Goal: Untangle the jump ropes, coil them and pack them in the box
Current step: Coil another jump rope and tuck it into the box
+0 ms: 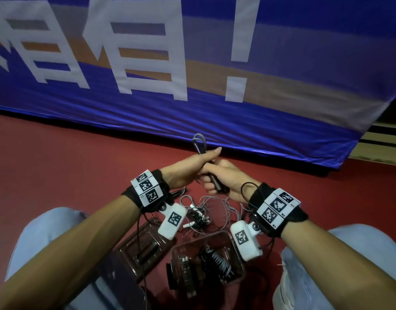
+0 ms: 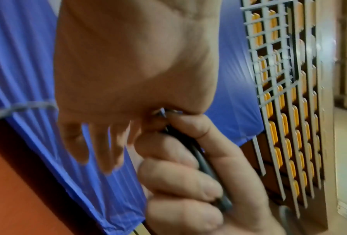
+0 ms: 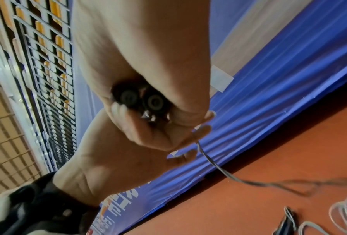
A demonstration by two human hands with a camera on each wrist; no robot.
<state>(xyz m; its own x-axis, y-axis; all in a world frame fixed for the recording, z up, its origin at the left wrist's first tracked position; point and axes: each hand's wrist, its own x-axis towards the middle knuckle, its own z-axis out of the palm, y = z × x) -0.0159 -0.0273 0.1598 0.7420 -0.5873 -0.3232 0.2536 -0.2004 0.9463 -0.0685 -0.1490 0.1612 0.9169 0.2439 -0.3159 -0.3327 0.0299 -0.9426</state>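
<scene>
Above the red floor, my right hand [image 1: 217, 175] grips a pair of black jump rope handles [image 1: 216, 183] side by side; their round ends show in the right wrist view [image 3: 141, 99]. My left hand [image 1: 192, 166] meets it from the left and pinches that rope's grey cord [image 3: 215, 165], which trails down to the floor. A loop of the cord [image 1: 199, 142] sticks up past both hands. More tangled ropes [image 1: 206, 211] lie on the floor below my hands. A clear box [image 1: 237, 274] between my knees holds a coiled rope [image 1: 217, 260].
The box lid [image 1: 134, 245] lies to the left of the box. A blue banner [image 1: 237, 113] hangs to the floor just beyond my hands. Another black handle [image 3: 287, 222] and loose cord [image 3: 341, 209] lie on the floor. My knees [image 1: 40, 238] flank the box.
</scene>
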